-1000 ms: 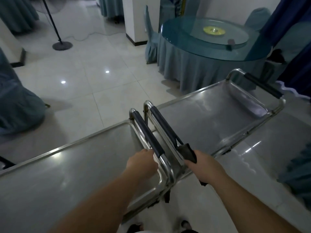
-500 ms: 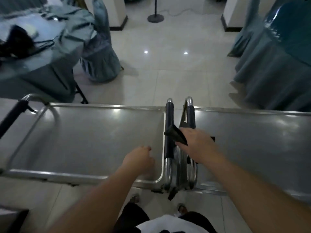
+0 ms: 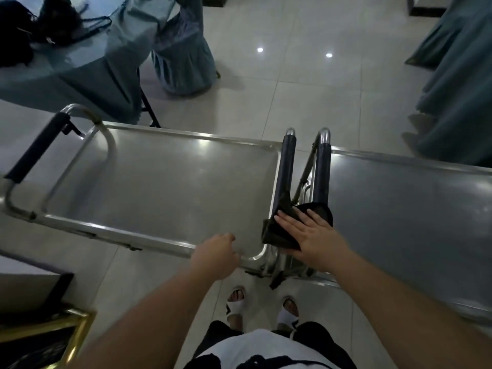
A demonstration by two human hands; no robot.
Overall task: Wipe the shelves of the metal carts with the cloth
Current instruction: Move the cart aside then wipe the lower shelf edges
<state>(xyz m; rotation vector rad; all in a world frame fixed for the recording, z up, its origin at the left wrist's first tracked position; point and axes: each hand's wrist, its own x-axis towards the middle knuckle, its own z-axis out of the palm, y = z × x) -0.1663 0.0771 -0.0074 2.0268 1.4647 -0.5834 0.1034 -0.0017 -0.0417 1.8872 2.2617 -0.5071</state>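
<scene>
Two metal carts stand end to end in front of me. The left cart's top shelf (image 3: 165, 187) and the right cart's top shelf (image 3: 399, 214) meet at their two dark padded handles (image 3: 287, 166). A dark cloth (image 3: 277, 233) is draped over the near ends of those handles. My right hand (image 3: 311, 235) lies flat on the cloth with fingers straight. My left hand (image 3: 215, 255) curls round the near rim of the left cart at its right corner.
A covered table (image 3: 69, 65) with dark items and a covered chair (image 3: 183, 57) stand behind the left cart. More draped furniture (image 3: 458, 83) is at the far right. A gold-framed object (image 3: 48, 336) sits at the lower left. My sandalled feet (image 3: 262, 307) are below.
The view has swung left and downward, so the carts now lie straight across. My right hand has flattened out on the cloth. My left hand has shifted from the handle end to the shelf rim.
</scene>
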